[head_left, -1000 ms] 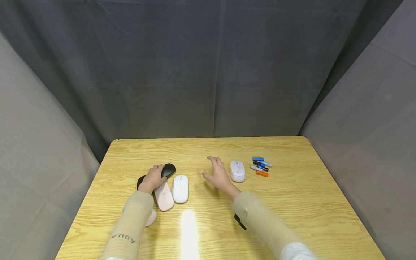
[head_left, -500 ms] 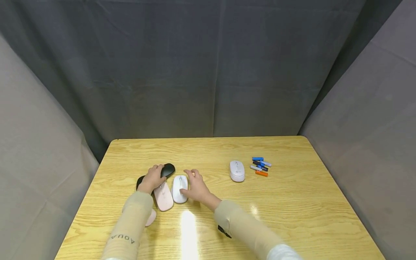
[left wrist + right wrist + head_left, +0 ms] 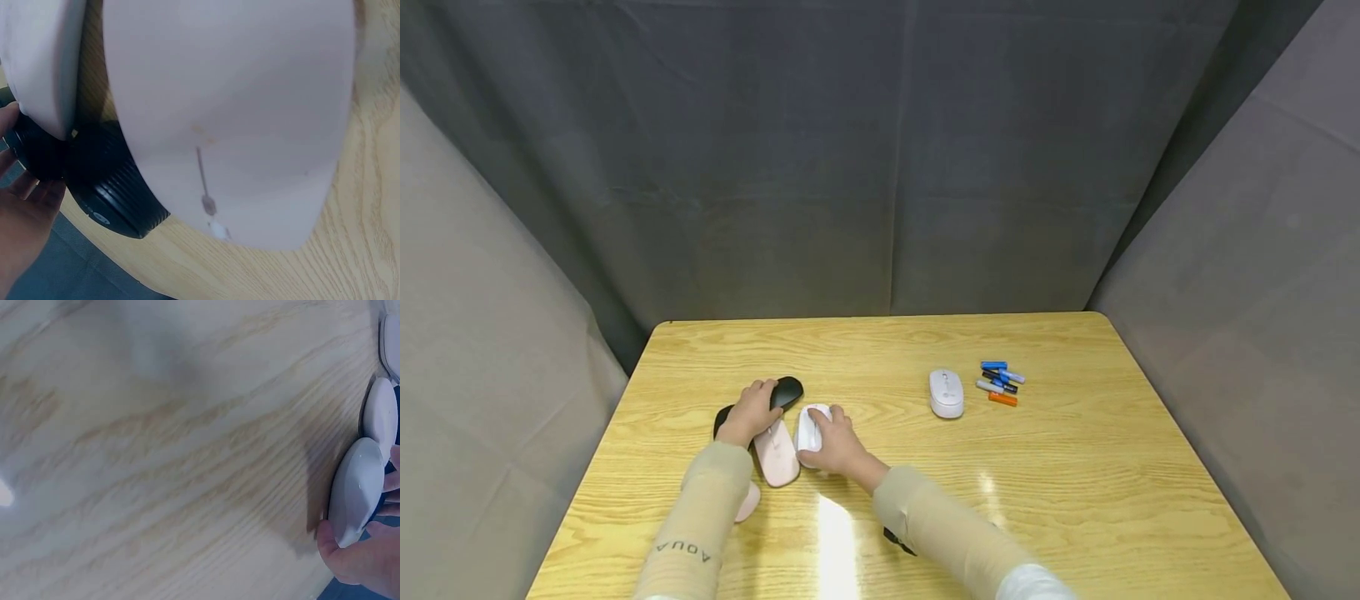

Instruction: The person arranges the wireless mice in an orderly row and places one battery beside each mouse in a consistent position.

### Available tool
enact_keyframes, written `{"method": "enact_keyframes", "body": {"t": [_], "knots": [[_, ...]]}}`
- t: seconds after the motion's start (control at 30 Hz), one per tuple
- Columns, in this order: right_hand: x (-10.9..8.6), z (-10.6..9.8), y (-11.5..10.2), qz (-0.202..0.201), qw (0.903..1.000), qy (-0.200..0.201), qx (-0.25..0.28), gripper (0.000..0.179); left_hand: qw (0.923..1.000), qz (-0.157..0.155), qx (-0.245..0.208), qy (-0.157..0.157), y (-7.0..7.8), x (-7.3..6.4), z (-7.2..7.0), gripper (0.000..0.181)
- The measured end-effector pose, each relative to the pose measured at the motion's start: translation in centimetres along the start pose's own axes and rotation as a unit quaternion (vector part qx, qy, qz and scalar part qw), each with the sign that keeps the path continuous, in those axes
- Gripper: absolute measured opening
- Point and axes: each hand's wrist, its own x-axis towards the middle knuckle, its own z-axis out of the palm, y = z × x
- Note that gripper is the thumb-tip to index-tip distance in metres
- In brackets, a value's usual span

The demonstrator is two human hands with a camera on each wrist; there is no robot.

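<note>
My left hand (image 3: 750, 414) grips a black computer mouse (image 3: 787, 392), with thumb and fingers at its sides in the left wrist view. Part of a second black mouse (image 3: 722, 417) shows from under that hand; ridges line its side (image 3: 119, 181) in the wrist view. Just right of the hand lies a pale pink mouse (image 3: 777, 462). My right hand (image 3: 837, 448) holds a white mouse (image 3: 807, 432) beside the pink one, thumb on the near side and fingers over the far side. The right wrist view shows this white mouse (image 3: 356, 487) right against another pale mouse.
Another pink mouse (image 3: 748, 503) is partly hidden by the left sleeve. Farther right stands a white mouse (image 3: 946, 393), and beside it a small cluster of blue, black, grey and orange pens (image 3: 998, 383). Grey curtains (image 3: 887, 167) enclose the wooden table (image 3: 1075, 500).
My right hand has moved left from the middle of the table to the white mouse and now grips it. The left hand has stayed on the black mouse.
</note>
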Motion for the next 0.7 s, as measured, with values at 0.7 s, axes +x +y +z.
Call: {"method": "enact_keyframes", "body": {"t": [0.7], "knots": [[0.2, 1.2, -1.1, 0.047, 0.9969, 0.063, -0.004, 0.071, 1.0, 0.001, 0.0, 0.0, -0.4, 0.3, 0.3, 0.059]]}}
